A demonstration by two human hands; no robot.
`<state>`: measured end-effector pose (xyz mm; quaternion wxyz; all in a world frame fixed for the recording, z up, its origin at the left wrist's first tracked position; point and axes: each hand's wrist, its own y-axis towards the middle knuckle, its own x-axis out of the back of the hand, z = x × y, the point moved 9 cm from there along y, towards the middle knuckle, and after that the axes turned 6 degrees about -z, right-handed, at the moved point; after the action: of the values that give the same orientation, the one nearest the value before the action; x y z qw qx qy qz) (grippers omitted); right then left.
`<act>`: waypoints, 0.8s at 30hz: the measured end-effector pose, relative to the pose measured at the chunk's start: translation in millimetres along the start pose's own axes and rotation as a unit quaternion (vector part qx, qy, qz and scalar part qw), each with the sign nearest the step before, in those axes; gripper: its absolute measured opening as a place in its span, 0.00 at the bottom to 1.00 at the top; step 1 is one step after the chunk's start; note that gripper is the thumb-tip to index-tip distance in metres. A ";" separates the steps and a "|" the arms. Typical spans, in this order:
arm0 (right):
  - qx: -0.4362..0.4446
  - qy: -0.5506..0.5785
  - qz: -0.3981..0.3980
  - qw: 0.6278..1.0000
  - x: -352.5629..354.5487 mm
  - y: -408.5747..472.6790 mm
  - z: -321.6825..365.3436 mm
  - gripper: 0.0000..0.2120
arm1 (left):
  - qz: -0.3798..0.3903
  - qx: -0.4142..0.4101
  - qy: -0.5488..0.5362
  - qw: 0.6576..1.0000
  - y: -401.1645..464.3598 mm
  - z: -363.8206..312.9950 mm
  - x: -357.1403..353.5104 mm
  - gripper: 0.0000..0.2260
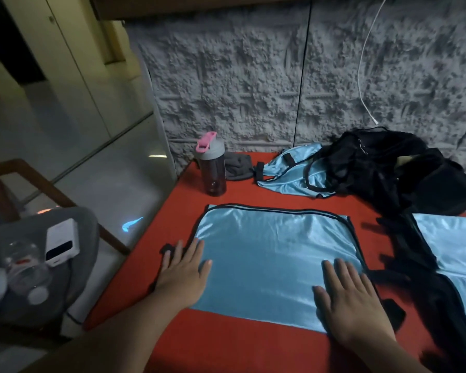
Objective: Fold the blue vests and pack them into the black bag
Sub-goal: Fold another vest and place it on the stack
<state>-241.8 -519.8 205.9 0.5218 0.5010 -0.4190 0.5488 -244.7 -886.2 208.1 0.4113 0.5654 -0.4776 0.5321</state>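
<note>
On the red worktop [226,345] your folded blue vest [275,254] lies flat before you; the black bag [393,168] sits far right. Your left hand [183,273] and right hand [353,300] press it, each grip spread flat. No writing is legible.

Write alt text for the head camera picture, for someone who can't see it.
Two open hands, the left hand and the right hand, press flat on a folded blue vest on a red table. Behind lie a crumpled blue vest, a black bag and a water bottle; another blue vest lies at the right.
</note>
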 end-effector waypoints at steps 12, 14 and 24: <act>0.029 -0.004 -0.006 1.000 23.1 38.2 5.3 0.43 | -0.011 -0.022 0.022 0.999 35.8 -39.8 20.8 0.27; 0.015 0.026 -0.009 0.999 26.5 51.7 4.1 0.38 | -0.014 -0.061 0.014 0.998 37.8 -63.4 13.9 0.27; -0.036 0.023 0.030 0.999 -12.3 114.9 -8.8 0.33 | -0.005 -0.059 -0.012 0.998 84.6 -95.1 -17.5 0.28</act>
<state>-357.4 -525.0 199.6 0.5328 0.4559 -0.4412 0.5600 -346.8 -809.1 196.1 0.4410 0.5485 -0.5104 0.4942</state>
